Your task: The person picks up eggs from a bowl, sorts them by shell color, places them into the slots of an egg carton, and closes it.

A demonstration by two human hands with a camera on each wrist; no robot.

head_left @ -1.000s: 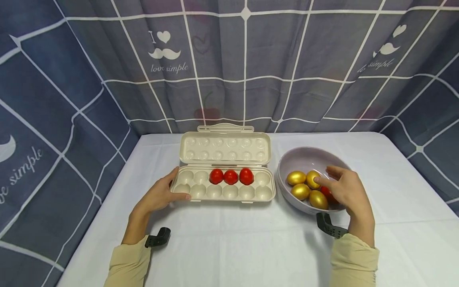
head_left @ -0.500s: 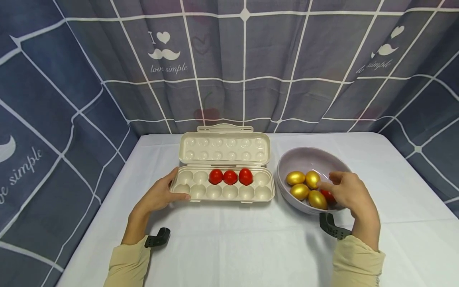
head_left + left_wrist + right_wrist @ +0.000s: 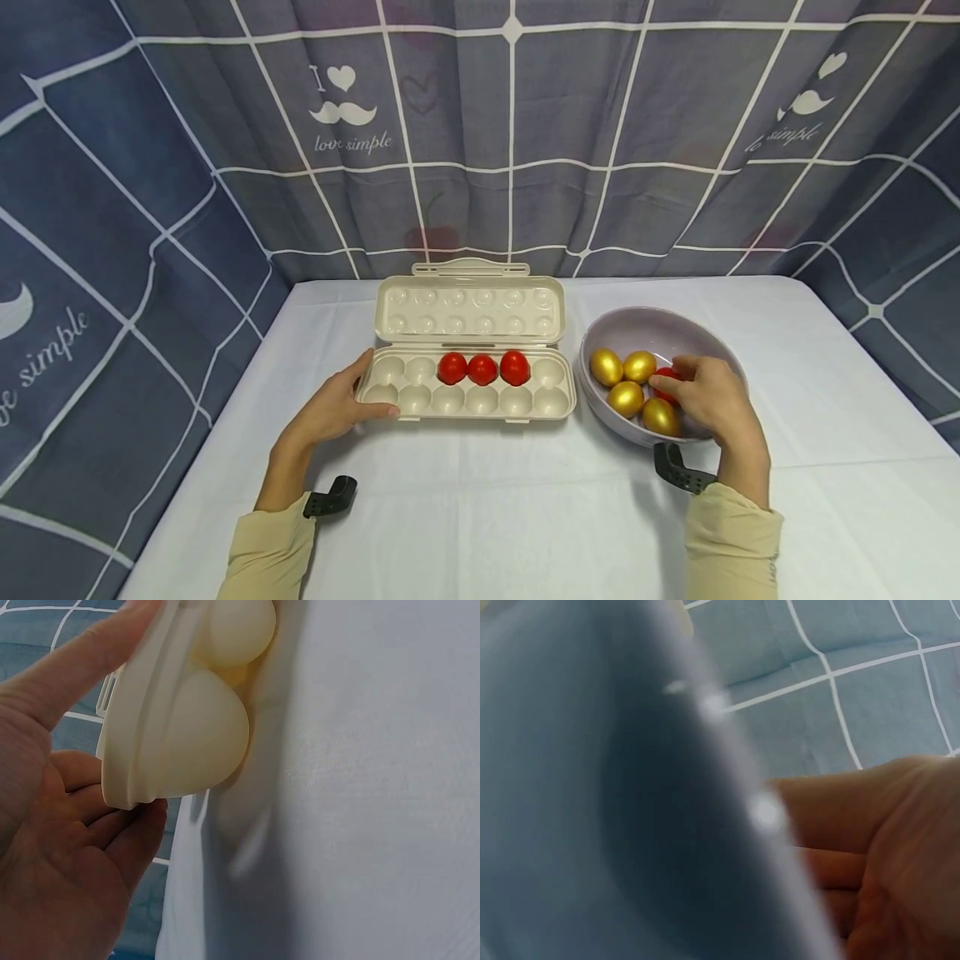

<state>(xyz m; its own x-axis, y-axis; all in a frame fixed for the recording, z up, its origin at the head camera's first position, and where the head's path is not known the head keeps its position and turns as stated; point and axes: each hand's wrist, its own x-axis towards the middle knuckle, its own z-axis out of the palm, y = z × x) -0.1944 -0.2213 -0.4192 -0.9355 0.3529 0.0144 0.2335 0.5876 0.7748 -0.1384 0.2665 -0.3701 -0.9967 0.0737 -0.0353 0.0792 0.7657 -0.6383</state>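
An opened cream egg carton (image 3: 465,410) lies on the table with several red eggs (image 3: 482,370) in its back row. My left hand (image 3: 336,408) grips its left end, thumb on the near side and fingers at the far corner; in the left wrist view the carton's end (image 3: 124,750) sits between them. To the right, my right hand (image 3: 716,398) reaches into a grey-mauve bowl (image 3: 637,321), thumb and fingers round a red egg (image 3: 664,382). Several gold eggs (image 3: 626,399) lie beside it. The bowl wall (image 3: 667,787) hides the fingertips in the right wrist view.
The carton's lid (image 3: 471,310) stands open at the back, by a dark grid-patterned curtain (image 3: 465,208). A white cloth (image 3: 480,508) covers the table. Dark straps (image 3: 330,497) circle both wrists.
My right hand first drew back slightly, then moved left and deeper into the bowl, and the red egg shifted up and left with it. Gold eggs were nudged left. The left hand stayed put.
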